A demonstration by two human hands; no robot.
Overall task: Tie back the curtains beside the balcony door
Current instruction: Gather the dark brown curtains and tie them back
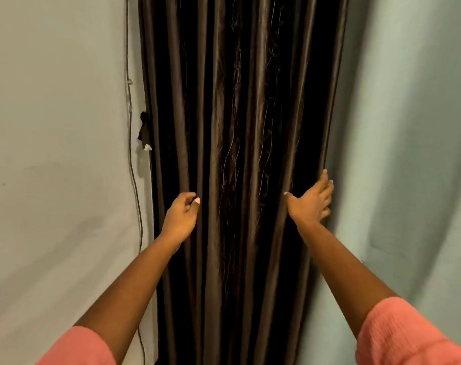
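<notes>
A dark brown pleated curtain [240, 127] hangs straight down the middle of the view, with fine embroidered lines on its centre folds. My left hand [180, 217] pinches a fold near the curtain's left side between thumb and fingers. My right hand [312, 200] wraps around the curtain's right edge, fingers behind the fabric and thumb in front. A small dark tie-back strip [144, 127] with a white tag hangs from the wall just left of the curtain, above my left hand.
Pale green walls stand to the left [53, 154] and right [408, 154] of the curtain. A thin cable [133, 167] clipped to the left wall runs down beside the curtain's left edge.
</notes>
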